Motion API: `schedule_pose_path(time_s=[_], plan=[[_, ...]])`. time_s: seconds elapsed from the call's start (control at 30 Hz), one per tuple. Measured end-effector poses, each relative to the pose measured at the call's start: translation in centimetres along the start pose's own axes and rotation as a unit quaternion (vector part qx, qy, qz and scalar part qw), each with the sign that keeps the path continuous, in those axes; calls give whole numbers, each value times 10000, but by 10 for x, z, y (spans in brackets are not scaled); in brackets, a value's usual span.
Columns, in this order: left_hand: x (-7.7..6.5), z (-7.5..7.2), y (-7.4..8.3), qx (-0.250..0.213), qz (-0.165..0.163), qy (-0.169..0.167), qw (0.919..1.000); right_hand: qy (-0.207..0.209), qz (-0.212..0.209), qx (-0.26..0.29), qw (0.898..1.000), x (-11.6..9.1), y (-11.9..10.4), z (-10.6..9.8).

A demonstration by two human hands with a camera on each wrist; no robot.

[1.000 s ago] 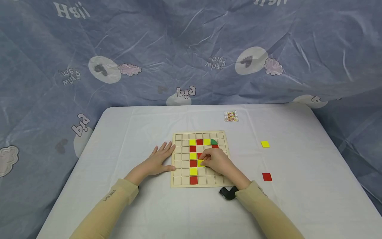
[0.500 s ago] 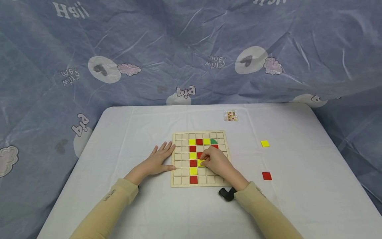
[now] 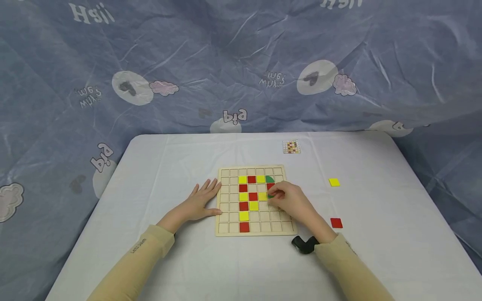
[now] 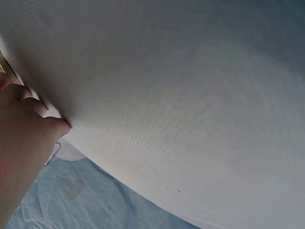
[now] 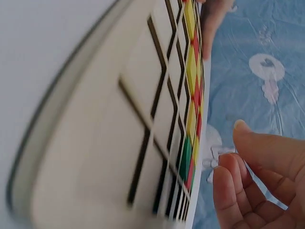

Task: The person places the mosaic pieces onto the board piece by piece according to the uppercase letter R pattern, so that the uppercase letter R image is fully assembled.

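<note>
A wooden grid board (image 3: 229, 230) lies on the white table, with red, yellow and green pieces in its cells. My left hand (image 3: 196, 203) rests at the board's left edge, fingers spread, thumb on the rim. Over the board's right half is my right hand (image 3: 291, 201), its fingertips beside a green piece (image 5: 187, 160). In the right wrist view the thumb and fingers stand apart with nothing between them. To the left of that hand, a yellow square tile (image 3: 254, 205) sits in its cell, below a red tile (image 3: 252, 196).
A yellow tile (image 3: 334, 182) and a red tile (image 3: 336, 223) lie loose on the table to the right. A small printed pattern card (image 3: 291, 146) is behind the board. A black device (image 3: 303, 245) shows by the right wrist. Patterned blue cloth (image 3: 211, 62) hangs behind.
My right hand has left the yellow square tile, which stays in its cell, and has moved right across the board. The left hand has kept its place.
</note>
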State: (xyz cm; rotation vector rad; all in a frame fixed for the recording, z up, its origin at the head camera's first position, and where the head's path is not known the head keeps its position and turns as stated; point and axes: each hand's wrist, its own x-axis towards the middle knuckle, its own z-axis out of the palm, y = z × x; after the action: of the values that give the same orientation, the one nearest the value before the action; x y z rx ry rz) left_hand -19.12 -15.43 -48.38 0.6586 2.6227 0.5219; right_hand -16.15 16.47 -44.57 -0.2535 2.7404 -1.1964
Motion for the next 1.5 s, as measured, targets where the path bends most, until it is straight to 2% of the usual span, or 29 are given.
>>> schedule_pose_path(time_s=[0.17, 0.4, 0.63, 0.73, 0.97, 1.1, 1.5], plan=[[-1, 0, 0, -19, 4, -6, 10000, 200, 157, -82, 9996, -9, 20, -26], [-1, -1, 2, -15, 8, -8, 10000, 396, 397, -416, 9976, -35, 55, -61], [-1, -4, 3, 13, -48, -29, 10000, 225, 871, -512, 9946, -65, 85, -82], [-1, -4, 4, -18, -41, 11, 10000, 76, 1008, -472, 9938, -76, 93, -87], [-3, -3, 5, -60, -15, -8, 10000, -56, 936, -782, 9925, -91, 105, -91], [-3, -2, 4, -58, 32, 65, 10000, -38, 917, -898, 9917, -92, 109, -89], [-2, -2, 2, -65, 48, 13, 10000, -49, 979, -885, 9912, -93, 110, -87]])
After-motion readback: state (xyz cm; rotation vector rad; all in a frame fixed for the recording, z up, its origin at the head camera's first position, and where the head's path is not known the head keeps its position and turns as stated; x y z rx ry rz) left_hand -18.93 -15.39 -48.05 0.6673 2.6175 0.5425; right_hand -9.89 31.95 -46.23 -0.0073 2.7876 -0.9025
